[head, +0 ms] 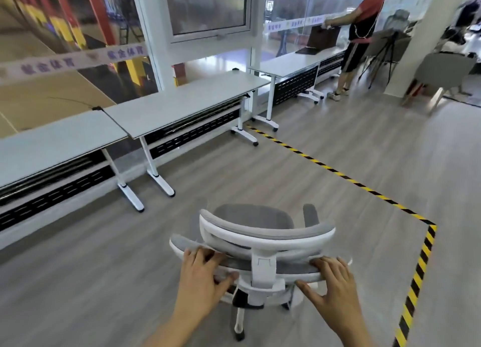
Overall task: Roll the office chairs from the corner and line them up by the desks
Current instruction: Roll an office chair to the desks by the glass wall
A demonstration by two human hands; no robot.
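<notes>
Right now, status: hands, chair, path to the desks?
Both hands, left and right, grip chair back. Chair on open floor, short of desks. Path clear; floor tape to the right.

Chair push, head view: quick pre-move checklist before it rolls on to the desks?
1. Left hand on the chair top bar: ok, fingers over it, thumb beneath.
2. Right hand on the same bar: ok, matching hold at the other end.
3. Floor between chair and desks: ok, bare.
4. Free spot at the desks: ok, no chair parked along the near ones.
5. Striped floor tape: ok, chair sits on the desk side of it.
6. Person standing at the far desk: ok, well away from the path.
7. Chair wheels: cannot tell, mostly hidden and blurred.
</notes>
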